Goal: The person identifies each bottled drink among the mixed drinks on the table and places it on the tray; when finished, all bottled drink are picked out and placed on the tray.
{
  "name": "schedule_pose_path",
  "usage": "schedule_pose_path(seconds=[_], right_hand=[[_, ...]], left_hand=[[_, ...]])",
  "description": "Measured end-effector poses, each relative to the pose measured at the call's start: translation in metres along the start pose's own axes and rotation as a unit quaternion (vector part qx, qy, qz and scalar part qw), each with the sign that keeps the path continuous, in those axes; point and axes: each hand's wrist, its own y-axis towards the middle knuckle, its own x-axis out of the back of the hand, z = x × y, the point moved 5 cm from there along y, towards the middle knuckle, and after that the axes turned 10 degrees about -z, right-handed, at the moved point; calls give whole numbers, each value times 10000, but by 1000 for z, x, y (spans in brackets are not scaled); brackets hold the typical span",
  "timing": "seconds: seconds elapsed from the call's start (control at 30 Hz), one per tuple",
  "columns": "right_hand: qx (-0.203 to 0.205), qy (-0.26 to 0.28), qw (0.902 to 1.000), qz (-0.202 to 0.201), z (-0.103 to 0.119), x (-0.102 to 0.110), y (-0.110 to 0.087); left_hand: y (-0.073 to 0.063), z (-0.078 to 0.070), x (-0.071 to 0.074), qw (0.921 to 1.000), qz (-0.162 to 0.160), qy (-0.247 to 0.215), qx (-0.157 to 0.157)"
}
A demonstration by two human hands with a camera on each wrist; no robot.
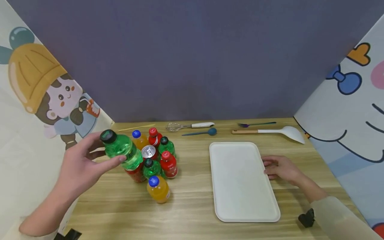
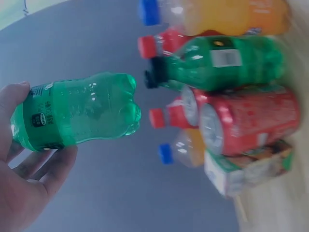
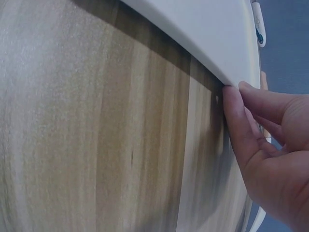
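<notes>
My left hand (image 1: 81, 163) grips a green soda bottle (image 1: 123, 150) with a black cap, held tilted above the left side of a drink cluster. In the left wrist view its green base (image 2: 126, 105) points toward the other drinks, with a gap between. My right hand (image 1: 280, 169) is at the right edge of a white rectangular tray (image 1: 243, 180). The right wrist view shows thumb and fingertips (image 3: 245, 87) pinching the tray's rim (image 3: 203, 48). Nothing lies on the tray.
Orange drink bottles (image 1: 159, 190), red bottles (image 1: 169, 165), green bottles (image 1: 152, 168), red cans (image 2: 256, 121) and a small carton (image 2: 246, 166) stand close together. Along the back lie a whisk (image 1: 189, 126), a blue spoon (image 1: 211, 131), a fork (image 1: 255, 124) and a white ladle-like utensil (image 1: 291, 132).
</notes>
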Motion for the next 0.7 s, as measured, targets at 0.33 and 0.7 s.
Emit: schedule_pose_path(seconds=[0.33, 0.7], right_hand=[[12, 9, 10000, -43, -1, 0, -1], [-82, -80, 9999, -61, 1, -1, 0]], left_hand=[[38, -34, -51, 9958, 765, -422, -272], [67, -57, -122, 9790, 1762, -995, 257]])
